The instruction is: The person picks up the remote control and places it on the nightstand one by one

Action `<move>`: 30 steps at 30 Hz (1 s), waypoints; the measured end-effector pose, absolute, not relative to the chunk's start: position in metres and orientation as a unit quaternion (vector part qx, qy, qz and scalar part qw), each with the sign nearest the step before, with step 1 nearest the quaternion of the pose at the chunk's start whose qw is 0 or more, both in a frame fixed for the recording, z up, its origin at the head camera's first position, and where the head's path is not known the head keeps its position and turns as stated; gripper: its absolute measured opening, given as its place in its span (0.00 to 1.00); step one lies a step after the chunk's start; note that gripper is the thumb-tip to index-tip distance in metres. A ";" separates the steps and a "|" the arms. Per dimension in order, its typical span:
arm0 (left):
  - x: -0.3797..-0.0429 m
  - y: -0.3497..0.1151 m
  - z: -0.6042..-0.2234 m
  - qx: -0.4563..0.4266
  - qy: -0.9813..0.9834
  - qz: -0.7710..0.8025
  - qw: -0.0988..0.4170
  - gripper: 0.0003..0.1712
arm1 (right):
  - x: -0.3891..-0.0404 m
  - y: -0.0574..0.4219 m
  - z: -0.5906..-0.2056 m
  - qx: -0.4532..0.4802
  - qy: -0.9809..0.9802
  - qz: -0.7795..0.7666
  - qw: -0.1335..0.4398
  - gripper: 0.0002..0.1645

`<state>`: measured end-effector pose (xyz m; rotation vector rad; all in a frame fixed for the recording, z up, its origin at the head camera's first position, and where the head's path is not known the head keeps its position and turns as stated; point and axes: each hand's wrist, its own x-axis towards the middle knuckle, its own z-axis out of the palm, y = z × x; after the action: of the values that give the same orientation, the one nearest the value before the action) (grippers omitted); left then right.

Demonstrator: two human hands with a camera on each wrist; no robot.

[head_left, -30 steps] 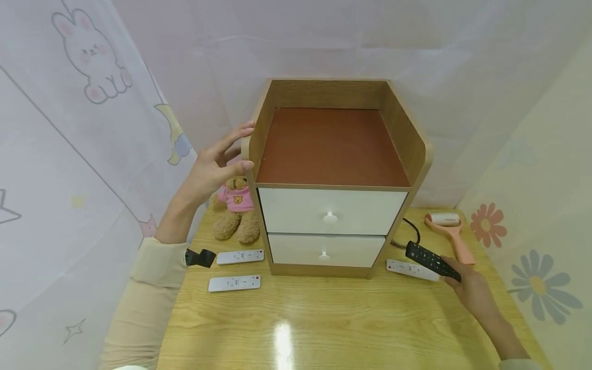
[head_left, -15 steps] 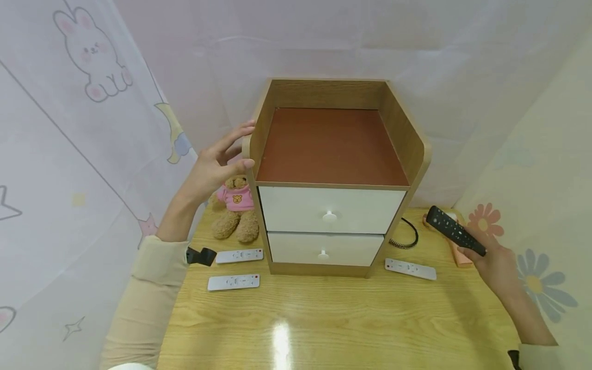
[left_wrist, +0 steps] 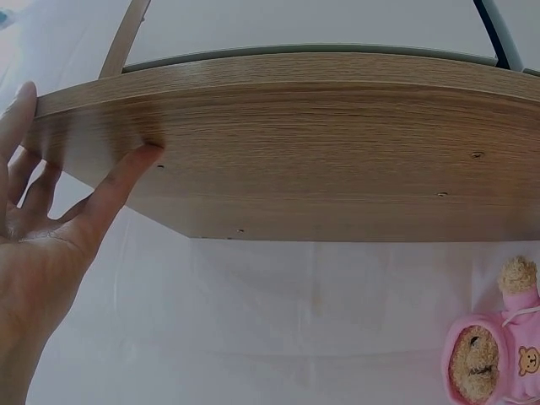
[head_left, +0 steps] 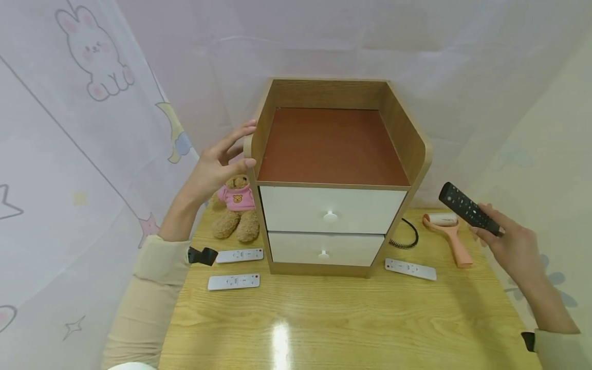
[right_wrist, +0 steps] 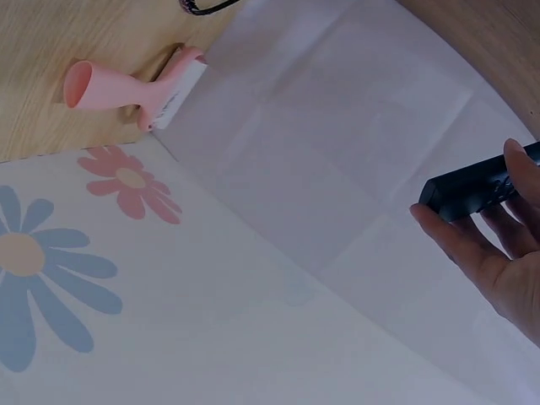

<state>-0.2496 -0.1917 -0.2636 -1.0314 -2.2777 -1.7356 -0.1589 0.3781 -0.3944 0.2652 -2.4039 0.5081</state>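
My left hand [head_left: 213, 169] rests against the left side panel of a small wooden drawer cabinet [head_left: 333, 185], fingers spread near its upper edge. Seen from the left wrist, one fingertip of the left hand [left_wrist: 67, 219] touches the outer side panel [left_wrist: 321, 160]. Out to the right, my right hand [head_left: 513, 246] holds a black remote control [head_left: 469, 208] up above the table. The right wrist view catches the remote [right_wrist: 472, 187] between thumb and fingers of the right hand [right_wrist: 506, 261]. The cabinet's two white drawers [head_left: 330, 210] are in place, each with a white knob.
A teddy bear [head_left: 238, 205] in pink sits left of the cabinet, and two white remotes [head_left: 233, 281] lie in front of it. To the right are a third white remote [head_left: 410, 269], a coiled black cord [head_left: 404, 245] and a pink lint roller [head_left: 455, 244]. Printed curtains enclose the table.
My right hand has lifted the black remote up and to the right, away from the white remote and past the lint roller. My left hand has stayed on the cabinet.
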 end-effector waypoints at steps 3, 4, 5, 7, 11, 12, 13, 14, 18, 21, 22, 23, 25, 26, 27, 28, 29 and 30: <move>-0.249 -0.192 -0.264 -0.336 -0.748 -0.571 0.046 0.34 | -0.158 0.377 -0.385 0.098 -0.920 0.196 0.326 0.34; -0.249 -0.192 -0.264 -0.335 -0.749 -0.570 0.045 0.35 | -0.158 0.377 -0.382 0.097 -0.919 0.196 0.327 0.33; -0.249 -0.192 -0.264 -0.335 -0.749 -0.571 0.044 0.35 | -0.159 0.377 -0.378 0.097 -0.919 0.193 0.330 0.33; -0.249 -0.191 -0.264 -0.335 -0.748 -0.572 0.042 0.35 | -0.160 0.377 -0.371 0.095 -0.920 0.188 0.332 0.32; -0.250 -0.191 -0.265 -0.338 -0.744 -0.575 0.041 0.35 | -0.165 0.375 -0.355 0.086 -0.924 0.188 0.323 0.33; -0.250 -0.191 -0.266 -0.338 -0.743 -0.576 0.042 0.35 | -0.166 0.374 -0.351 0.083 -0.925 0.193 0.317 0.33; -0.250 -0.191 -0.266 -0.338 -0.743 -0.576 0.042 0.35 | -0.167 0.374 -0.347 0.079 -0.925 0.198 0.313 0.33; -0.250 -0.190 -0.266 -0.339 -0.741 -0.578 0.041 0.35 | -0.168 0.374 -0.343 0.079 -0.926 0.198 0.312 0.33; -0.249 -0.189 -0.265 -0.342 -0.741 -0.577 0.038 0.35 | -0.171 0.373 -0.330 0.078 -0.929 0.193 0.306 0.32; -0.249 -0.189 -0.265 -0.344 -0.741 -0.575 0.038 0.35 | -0.174 0.372 -0.320 0.081 -0.931 0.180 0.307 0.33; -0.249 -0.189 -0.265 -0.344 -0.741 -0.575 0.039 0.35 | -0.175 0.371 -0.317 0.080 -0.932 0.177 0.307 0.33; -0.249 -0.189 -0.265 -0.345 -0.741 -0.574 0.041 0.35 | -0.176 0.371 -0.313 0.080 -0.931 0.177 0.309 0.34; -0.249 -0.190 -0.265 -0.345 -0.741 -0.574 0.045 0.35 | -0.178 0.368 -0.306 0.078 -0.931 0.176 0.310 0.34; -0.249 -0.190 -0.265 -0.344 -0.742 -0.574 0.047 0.35 | -0.179 0.367 -0.302 0.076 -0.932 0.176 0.308 0.34; -0.250 -0.190 -0.265 -0.343 -0.741 -0.575 0.048 0.35 | -0.180 0.365 -0.299 0.076 -0.933 0.175 0.307 0.34; -0.250 -0.191 -0.265 -0.343 -0.741 -0.575 0.048 0.35 | -0.182 0.364 -0.296 0.079 -0.932 0.173 0.309 0.34; -0.249 -0.191 -0.265 -0.343 -0.742 -0.574 0.049 0.35 | -0.183 0.362 -0.293 0.081 -0.932 0.171 0.308 0.34; -0.249 -0.191 -0.265 -0.342 -0.742 -0.575 0.049 0.35 | -0.185 0.361 -0.289 0.082 -0.934 0.167 0.306 0.34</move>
<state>-0.2493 -0.1910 -0.2648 -1.0432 -2.2604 -1.7509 -0.1847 0.3609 -0.2894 0.2161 -2.4714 0.4433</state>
